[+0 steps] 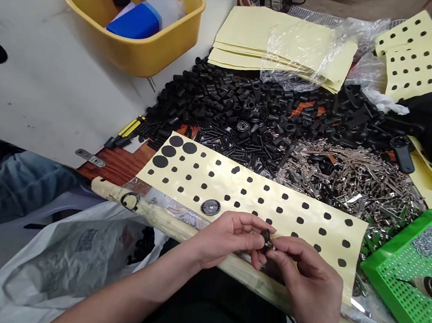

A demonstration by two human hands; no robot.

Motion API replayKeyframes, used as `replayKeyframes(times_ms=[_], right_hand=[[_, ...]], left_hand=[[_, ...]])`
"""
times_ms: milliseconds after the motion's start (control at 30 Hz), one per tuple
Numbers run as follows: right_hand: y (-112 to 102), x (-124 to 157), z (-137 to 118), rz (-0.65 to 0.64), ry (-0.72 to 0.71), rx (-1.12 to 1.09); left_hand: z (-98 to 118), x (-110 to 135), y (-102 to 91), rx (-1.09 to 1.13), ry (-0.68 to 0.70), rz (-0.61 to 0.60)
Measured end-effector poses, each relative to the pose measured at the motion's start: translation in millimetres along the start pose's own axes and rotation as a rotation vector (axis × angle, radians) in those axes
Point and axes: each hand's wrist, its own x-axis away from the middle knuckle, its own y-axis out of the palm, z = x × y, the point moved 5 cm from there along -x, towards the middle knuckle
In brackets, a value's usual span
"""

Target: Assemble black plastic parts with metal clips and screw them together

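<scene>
Starting at the far left, a white plastic bag [68,263] is slumping below the edge of the surface [52,94]. Up at the back, a yellow tub [135,52] is sitting with a blue block and black clips in it.

Moving in, the left forearm is coming up from the bottom at a slant, wrist slightly bent. The left hand [227,239] is curling in, thumb and forefinger pinching closed on a small black part [266,237]. That part is hanging right at the near edge of the surface, just over the lower border of a yellow backing sheet [252,190] dotted with round black stickers. A round metal disc [210,207] is lying on that sheet just beside the left hand's knuckles.

Meeting it from the other side, the right hand [304,280] is angling in from the lower right, back of the hand facing up and fingers folded. Its fingertips are nipping the same small black part, so both hands are gripping it between them, fingertips touching.

Behind the sheet, a heap of black plastic pieces [241,110] is spreading across the middle, and a heap of silvery metal pieces [355,177] is lying to its right. Farther back, a stack of plain yellow sheets [246,36] is resting half under clear wrap. At the far right, a green perforated basket [409,273] is sitting just beside the sheet's end.
</scene>
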Motion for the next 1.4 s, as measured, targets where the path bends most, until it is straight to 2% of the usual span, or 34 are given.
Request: replayKeyframes(times_ms=[833, 967, 1167, 1300, 1400], right_hand=[[5.3, -4.3, -4.9, 0.002, -0.052, 0.023], [5.2, -5.8, -6.1, -0.007, 0.025, 0.008], [7.5, -5.3, -0.1, -0.002, 0.250, -0.011], [12.6, -2.7, 6.0, -0.036, 0.387, -0.102], [15.9, -1.1, 7.2, -0.046, 0.435, -0.176]], left_hand=[[1.1, -2.1, -1.6, 0.001, 0.001, -0.003], [-0.3, -3.3, -2.9, 0.004, 0.002, -0.001], [0.5, -2.4, -3.8, -0.008, 0.008, 0.039], [1.5, -0.8, -3.3, -0.033, 0.003, 0.096], [1.8, -0.3, -3.3, -0.051, 0.018, 0.112]])
